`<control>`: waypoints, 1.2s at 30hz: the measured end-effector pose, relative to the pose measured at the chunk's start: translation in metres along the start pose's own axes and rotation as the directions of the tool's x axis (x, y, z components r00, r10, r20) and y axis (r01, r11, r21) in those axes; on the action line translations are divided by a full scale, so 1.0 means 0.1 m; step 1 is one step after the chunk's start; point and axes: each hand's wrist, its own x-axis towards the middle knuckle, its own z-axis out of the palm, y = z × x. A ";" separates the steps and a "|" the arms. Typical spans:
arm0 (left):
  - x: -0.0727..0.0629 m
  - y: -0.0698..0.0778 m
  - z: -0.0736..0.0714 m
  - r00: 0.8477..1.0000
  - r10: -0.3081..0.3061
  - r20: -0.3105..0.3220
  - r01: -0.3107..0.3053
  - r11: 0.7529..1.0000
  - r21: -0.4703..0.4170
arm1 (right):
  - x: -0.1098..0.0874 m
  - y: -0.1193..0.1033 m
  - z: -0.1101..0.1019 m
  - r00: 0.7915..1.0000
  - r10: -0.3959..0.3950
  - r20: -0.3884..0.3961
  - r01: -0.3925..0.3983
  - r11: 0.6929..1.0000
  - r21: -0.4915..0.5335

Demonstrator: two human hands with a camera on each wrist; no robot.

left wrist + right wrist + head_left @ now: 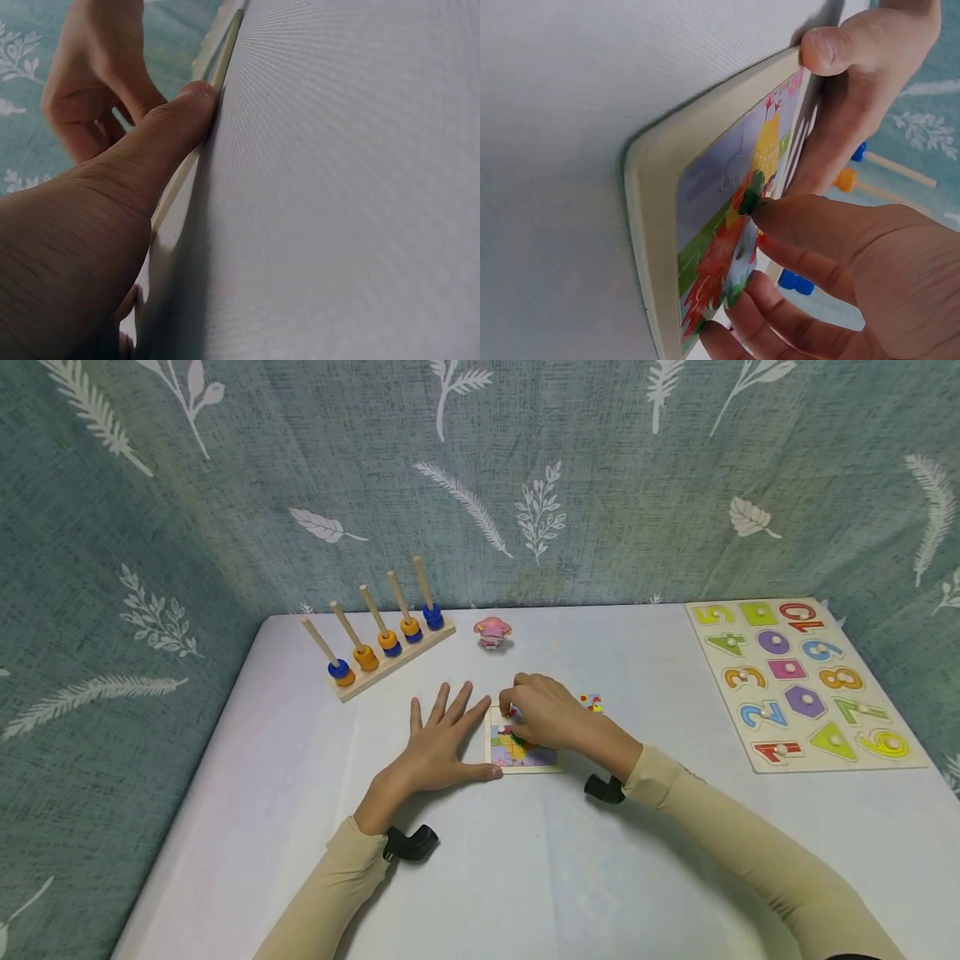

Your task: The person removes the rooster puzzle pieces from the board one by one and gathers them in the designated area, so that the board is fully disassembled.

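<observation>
One white cloth is spread flat below the hands, and its fine woven texture is shown closely in the left wrist view. Behind and at both sides, the space is enclosed by grey-green fabric, which is printed with pale leaves and ferns. Near the middle of the cloth a thin rectangular puzzle tray with a pale, rounded rim is laid. Its left side is touched by the left hand, whose fingers are spread wide and straight, with nothing gripped. By the right hand, whose fingers are bent, a small coloured puzzle piece is pinched over the tray; whether it is seated flat cannot be told. Just beyond the tray's upper right corner, a bright loose piece is partly seen. Farther back, a wooden bead stand with slender round pegs and blue and orange rings is placed near a small pink toy, and at the right a flat number board is fitted with knobbed shapes.
</observation>
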 end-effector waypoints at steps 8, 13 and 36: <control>0.00 0.00 0.01 1.000 -0.006 0.008 0.006 1.000 0.005 | 0.01 -0.02 0.00 1.000 0.010 -0.015 -0.010 1.000 -0.003; 0.01 -0.01 0.01 1.000 -0.006 0.004 0.006 1.000 0.005 | 0.01 -0.02 0.01 1.000 0.004 -0.031 -0.004 1.000 -0.010; 0.00 -0.03 0.02 1.000 0.005 -0.005 -0.005 1.000 0.018 | 0.01 0.01 0.04 0.997 -0.022 -0.068 0.022 1.000 -0.002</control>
